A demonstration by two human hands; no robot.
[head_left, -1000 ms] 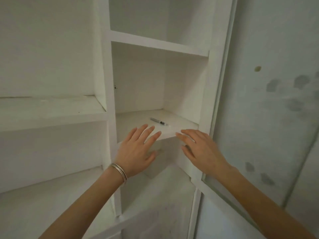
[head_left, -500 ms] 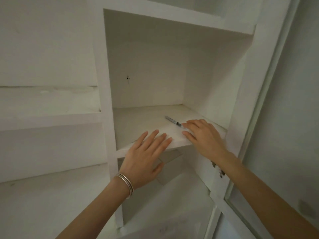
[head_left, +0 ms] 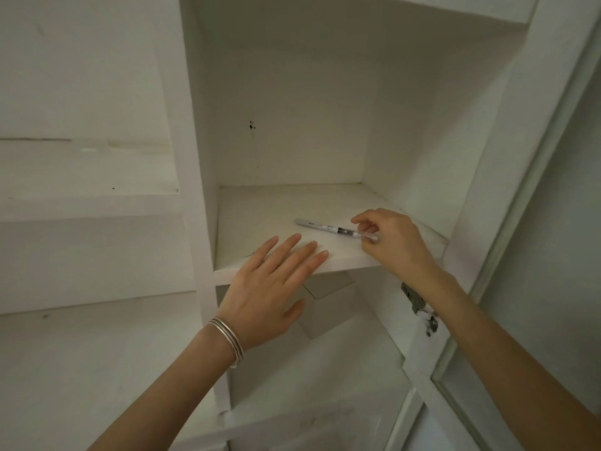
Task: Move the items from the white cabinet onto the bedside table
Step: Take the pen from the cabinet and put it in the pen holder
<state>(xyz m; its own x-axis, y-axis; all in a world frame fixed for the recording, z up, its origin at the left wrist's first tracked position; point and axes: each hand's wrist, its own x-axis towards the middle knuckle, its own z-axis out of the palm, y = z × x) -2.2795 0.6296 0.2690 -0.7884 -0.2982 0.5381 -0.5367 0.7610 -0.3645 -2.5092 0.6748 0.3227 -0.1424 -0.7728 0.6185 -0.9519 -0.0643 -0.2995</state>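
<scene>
- Closed since 0.5 s ago: right hand (head_left: 398, 247), now pinching pen (head_left: 328, 228) at its right end between thumb and fingertips;
- pen low over shelf (head_left: 260, 213) in cabinet (head_left: 195, 157), near front edge; contact unclear;
- left hand (head_left: 270, 288) flat, fingers straight, empty, at shelf's front edge.

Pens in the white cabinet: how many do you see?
1. The pen lies on the shelf, its right end pinched by the right hand. Other shelves show only partly; more may be hidden.

left hand (head_left: 270, 288) flat, fingers straight, just in front of the pen (head_left: 328, 227); right hand (head_left: 395, 245) pinched the pen's right end.
</scene>
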